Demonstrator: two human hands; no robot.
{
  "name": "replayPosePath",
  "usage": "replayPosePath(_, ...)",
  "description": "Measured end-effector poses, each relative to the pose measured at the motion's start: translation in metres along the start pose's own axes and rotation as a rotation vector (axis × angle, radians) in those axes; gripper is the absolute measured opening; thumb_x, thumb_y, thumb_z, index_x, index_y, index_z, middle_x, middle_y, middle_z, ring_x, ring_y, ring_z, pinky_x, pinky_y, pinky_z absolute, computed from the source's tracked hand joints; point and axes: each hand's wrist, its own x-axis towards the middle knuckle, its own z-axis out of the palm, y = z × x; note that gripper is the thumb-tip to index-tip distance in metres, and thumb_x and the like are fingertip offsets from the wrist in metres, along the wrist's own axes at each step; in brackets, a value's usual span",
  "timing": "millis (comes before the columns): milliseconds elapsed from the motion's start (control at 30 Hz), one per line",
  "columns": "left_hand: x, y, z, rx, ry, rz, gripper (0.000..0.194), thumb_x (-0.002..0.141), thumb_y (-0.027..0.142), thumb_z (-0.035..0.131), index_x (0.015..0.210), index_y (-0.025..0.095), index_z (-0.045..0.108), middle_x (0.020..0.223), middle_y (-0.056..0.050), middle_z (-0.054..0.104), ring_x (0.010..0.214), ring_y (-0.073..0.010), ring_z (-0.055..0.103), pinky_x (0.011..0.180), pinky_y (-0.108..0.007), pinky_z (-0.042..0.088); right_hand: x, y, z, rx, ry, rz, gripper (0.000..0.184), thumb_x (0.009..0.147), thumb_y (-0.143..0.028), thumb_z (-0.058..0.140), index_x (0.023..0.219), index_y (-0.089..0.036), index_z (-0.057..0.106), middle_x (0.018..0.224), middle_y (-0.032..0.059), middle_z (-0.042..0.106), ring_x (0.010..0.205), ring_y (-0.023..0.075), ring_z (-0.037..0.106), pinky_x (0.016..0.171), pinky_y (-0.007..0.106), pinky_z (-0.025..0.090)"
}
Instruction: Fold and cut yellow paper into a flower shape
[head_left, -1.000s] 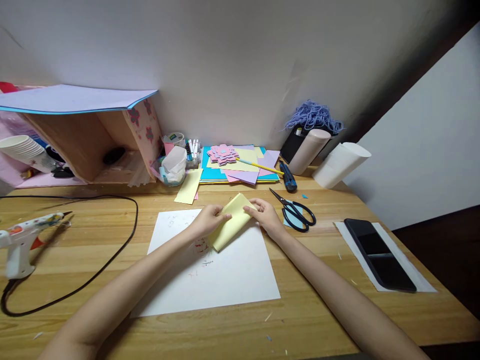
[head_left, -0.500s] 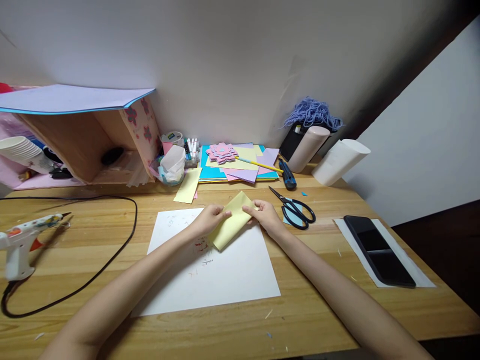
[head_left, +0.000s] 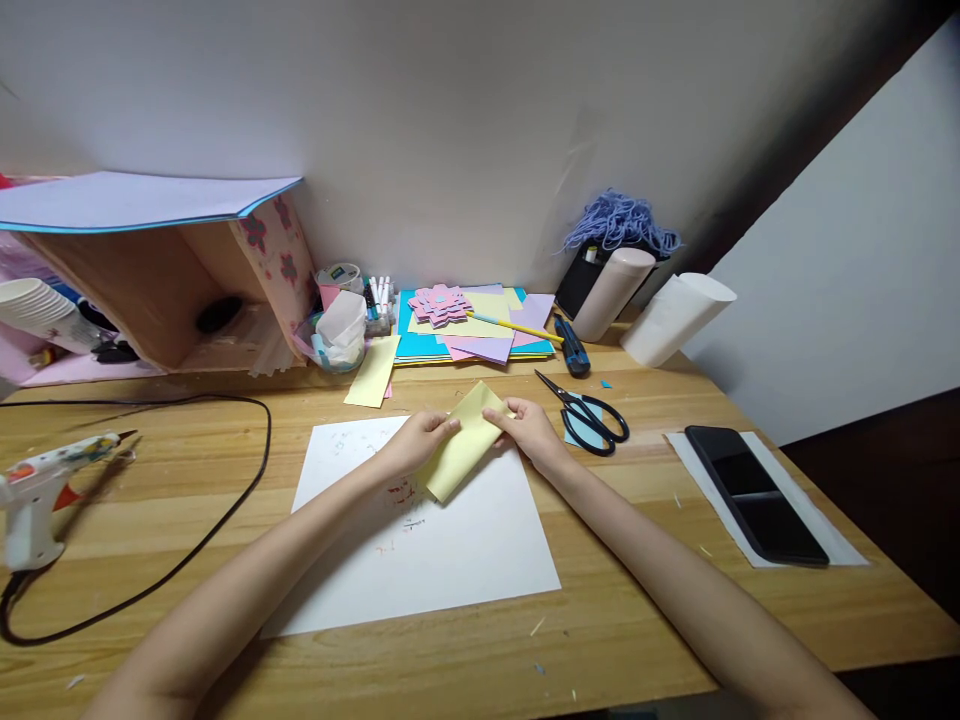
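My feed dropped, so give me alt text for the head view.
Both hands, left hand and right hand, pinch a folded yellow paper over a white sheet on a wooden desk. Scissors lie right of it, a glue gun far left.

Soft, even indoor light, faint shadows, sharp focus at centre, wide-angle bending at edges, dark corner upper right

We see pale yellow folded paper (head_left: 465, 442) on white sheet (head_left: 420, 550) with red and grey scribbles. Black-handled scissors (head_left: 585, 412). Black phone (head_left: 754, 493) on white paper. Pink paper flower (head_left: 442, 303) atop blue, lilac, yellow sheets. Lavender yarn (head_left: 621, 222). White glue gun (head_left: 45, 485), black cord. Light wood-grain counter (head_left: 225, 450).
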Motion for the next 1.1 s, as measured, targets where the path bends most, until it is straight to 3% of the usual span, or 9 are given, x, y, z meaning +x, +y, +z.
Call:
replayPosePath(433,0.001,-0.002,0.003,0.122,0.064,0.058,0.041,0.079,0.050,0.040,0.070,0.014,0.058,0.062,-0.001,0.056,0.055,-0.0131,0.045,0.049,-0.023,0.030,-0.003,-0.004,0.003,-0.039,0.007,0.000,0.031,0.059,-0.042,0.071,0.063,-0.016,0.056,0.054,-0.0002,0.062,0.040,0.0108,0.054,0.036,0.021,0.045)
replayPosePath(600,0.002,-0.003,0.004,0.131,0.069,0.073,0.042,0.082,0.048,0.036,0.073,0.015,0.059,0.064,-0.001,0.057,0.056,-0.0131,0.046,0.050,-0.023,0.030,-0.003,-0.003,0.002,-0.009,-0.003,-0.003,0.031,0.060,-0.042,0.071,0.065,-0.015,0.055,0.059,0.0000,0.063,0.047,0.0111,0.057,0.041,0.020,0.047)
replayPosePath(800,0.001,-0.004,0.005,0.146,0.254,0.125,0.043,0.084,0.048,0.034,0.071,0.014,0.056,0.066,-0.002,0.059,0.060,-0.0144,0.049,0.052,-0.023,0.032,-0.009,-0.008,0.007,0.079,-0.141,0.033,0.041,0.058,-0.032,0.074,0.090,-0.014,0.057,0.071,0.0025,0.067,0.058,0.0115,0.062,0.049,0.019,0.049)
replayPosePath(900,0.001,-0.006,0.006,0.177,0.302,0.152,0.042,0.085,0.047,0.033,0.067,0.015,0.053,0.064,-0.001,0.058,0.059,-0.0140,0.049,0.052,-0.023,0.032,-0.010,-0.007,0.011,0.055,-0.208,0.060,0.037,0.058,-0.032,0.074,0.085,-0.012,0.059,0.069,0.0043,0.068,0.055,0.0109,0.061,0.047,0.018,0.048)
replayPosePath(1100,0.004,-0.016,0.008,0.299,0.337,0.165,0.041,0.087,0.046,0.030,0.066,0.016,0.051,0.061,0.000,0.056,0.056,-0.0134,0.047,0.050,-0.023,0.029,-0.008,-0.003,0.011,0.039,-0.149,0.040,0.031,0.060,-0.032,0.073,0.079,-0.011,0.060,0.064,0.0037,0.067,0.048,0.0090,0.058,0.045,0.018,0.049)
